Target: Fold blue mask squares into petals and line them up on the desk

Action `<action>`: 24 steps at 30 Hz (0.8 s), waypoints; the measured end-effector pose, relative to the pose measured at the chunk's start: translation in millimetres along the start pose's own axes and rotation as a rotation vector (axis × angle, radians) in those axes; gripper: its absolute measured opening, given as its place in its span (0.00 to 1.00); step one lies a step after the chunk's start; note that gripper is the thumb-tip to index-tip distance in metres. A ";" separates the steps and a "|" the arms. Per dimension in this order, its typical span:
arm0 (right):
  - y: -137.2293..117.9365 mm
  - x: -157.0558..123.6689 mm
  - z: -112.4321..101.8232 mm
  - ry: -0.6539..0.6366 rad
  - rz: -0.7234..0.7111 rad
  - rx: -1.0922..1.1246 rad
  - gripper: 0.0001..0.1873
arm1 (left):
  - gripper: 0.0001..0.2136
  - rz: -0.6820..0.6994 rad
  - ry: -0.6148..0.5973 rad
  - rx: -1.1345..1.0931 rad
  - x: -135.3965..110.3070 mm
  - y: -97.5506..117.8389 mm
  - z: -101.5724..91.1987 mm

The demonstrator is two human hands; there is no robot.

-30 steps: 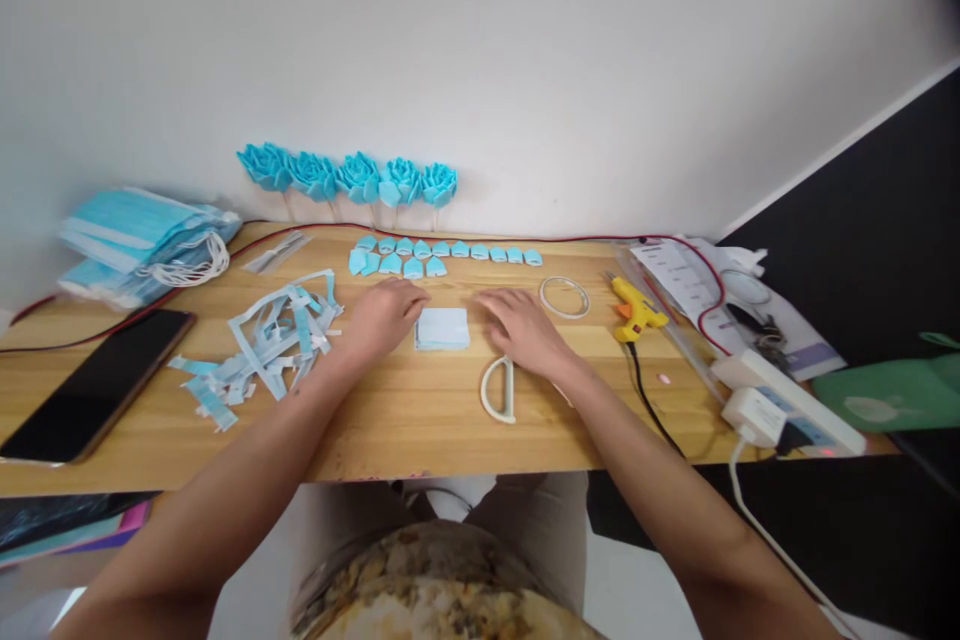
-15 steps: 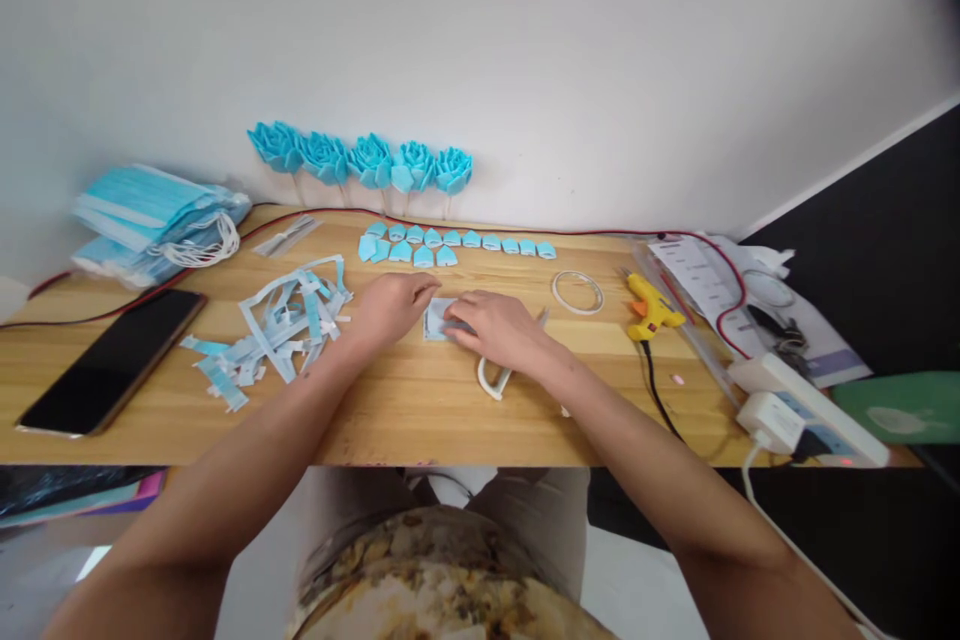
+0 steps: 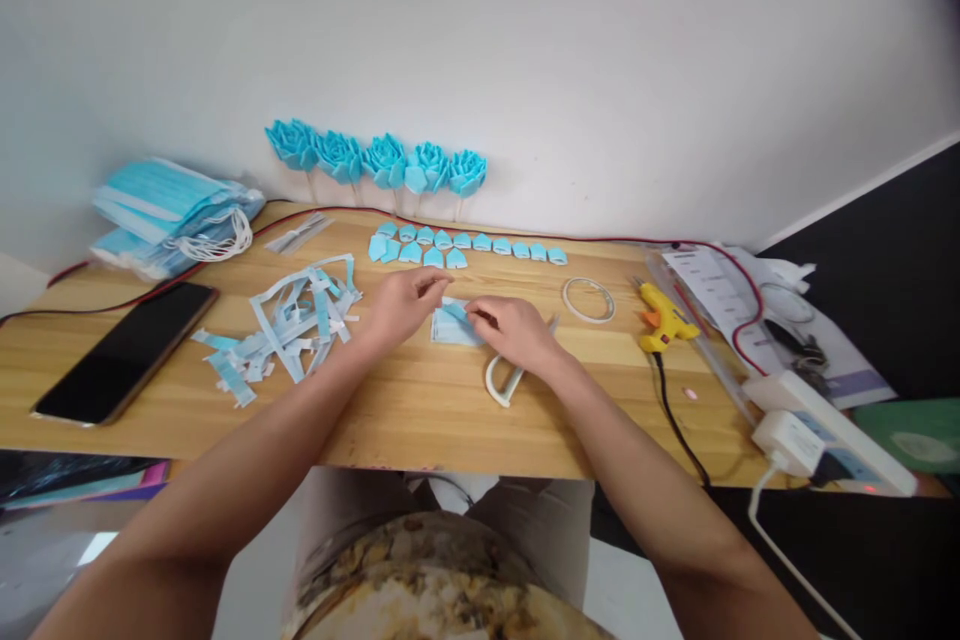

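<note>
A small stack of light blue squares (image 3: 448,327) lies on the wooden table (image 3: 420,410) in front of me. My left hand (image 3: 401,305) pinches the stack's upper left edge with its fingertips. My right hand (image 3: 514,330) grips the top square at the stack's right side, fingers curled. White-handled scissors (image 3: 501,382) lie just under my right wrist. A row of folded blue petals (image 3: 465,245) sits behind the stack, and several blue paper roses (image 3: 375,160) lean against the wall.
Blue strip scraps (image 3: 289,325) lie left of my hands, a black phone (image 3: 127,350) further left, face masks (image 3: 176,215) at the back left. On the right are a tape ring (image 3: 589,298), a yellow glue gun (image 3: 664,317), papers (image 3: 720,295) and a white power strip (image 3: 829,415).
My right hand moved left from the table onto the blue stack and closed on the top square. My left hand shifted to the stack's upper edge. The scissors turned slightly.
</note>
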State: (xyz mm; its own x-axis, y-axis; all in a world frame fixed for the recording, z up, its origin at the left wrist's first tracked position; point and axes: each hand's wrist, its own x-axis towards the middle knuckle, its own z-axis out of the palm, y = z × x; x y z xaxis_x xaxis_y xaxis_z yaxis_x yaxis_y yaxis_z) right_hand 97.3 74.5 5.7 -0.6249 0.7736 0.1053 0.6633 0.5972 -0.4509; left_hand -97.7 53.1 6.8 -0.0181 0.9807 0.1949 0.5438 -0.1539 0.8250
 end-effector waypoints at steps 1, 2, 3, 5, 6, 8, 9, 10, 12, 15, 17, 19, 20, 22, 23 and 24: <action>2.4 -0.2 -0.4 0.009 0.016 0.043 0.11 | 0.11 -0.011 -0.024 -0.055 -0.2 1.2 0.6; 4.5 -0.4 -0.9 0.021 0.031 0.089 0.11 | 0.11 -0.016 -0.057 -0.104 -0.5 2.2 1.3; 6.5 -0.5 -1.3 0.040 0.047 0.140 0.11 | 0.10 -0.018 -0.096 -0.144 -0.8 2.6 2.1; 10.2 -0.4 -2.3 0.103 0.093 0.268 0.11 | 0.10 -0.014 -0.178 -0.197 -1.4 1.6 4.0; 12.0 0.0 -3.0 0.149 0.120 0.343 0.12 | 0.10 -0.008 -0.211 -0.212 -1.5 0.2 4.9; 15.5 1.1 -4.7 0.253 0.172 0.496 0.12 | 0.10 0.011 -0.245 -0.224 -1.3 -3.3 6.6; 17.1 1.7 -5.7 0.299 0.192 0.564 0.12 | 0.10 0.022 -0.245 -0.222 -1.1 -4.8 7.1; 18.3 2.3 -6.7 0.340 0.206 0.621 0.12 | 0.10 0.031 -0.243 -0.216 -0.8 -5.5 7.3; 19.4 2.8 -8.9 0.400 0.220 0.688 0.12 | 0.12 0.023 -0.218 -0.215 -0.3 -4.8 6.8; 16.2 1.0 -11.6 0.448 0.207 0.686 0.12 | 0.16 -0.047 -0.202 -0.332 -0.1 -0.2 5.1; 11.2 -1.6 -12.9 0.469 0.152 0.617 0.12 | 0.20 -0.111 -0.249 -0.489 0.0 1.6 4.7; 5.5 -4.3 -13.9 0.472 0.066 0.517 0.10 | 0.23 -0.163 -0.320 -0.614 0.3 1.0 5.3; 3.0 -5.5 -14.1 0.470 0.027 0.474 0.10 | 0.25 -0.181 -0.351 -0.643 0.4 0.1 5.9; 0.2 -6.6 -14.2 0.470 -0.003 0.442 0.10 | 0.26 -0.204 -0.397 -0.642 0.3 -1.9 7.0; 0.2 -6.6 -14.2 0.480 0.013 0.458 0.10 | 0.27 -0.213 -0.408 -0.625 0.1 -2.6 7.5; 1.4 -6.1 -14.2 0.501 0.040 0.488 0.11 | 0.28 -0.221 -0.411 -0.604 -0.3 -3.0 7.8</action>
State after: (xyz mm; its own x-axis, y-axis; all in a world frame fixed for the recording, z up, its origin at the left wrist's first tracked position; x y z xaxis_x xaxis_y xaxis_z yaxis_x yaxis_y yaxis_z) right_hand 107.9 73.6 17.0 -0.2609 0.8678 0.4230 0.3483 0.4933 -0.7971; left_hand -92.8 54.2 0.1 0.3048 0.9442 -0.1245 0.0085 0.1280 0.9917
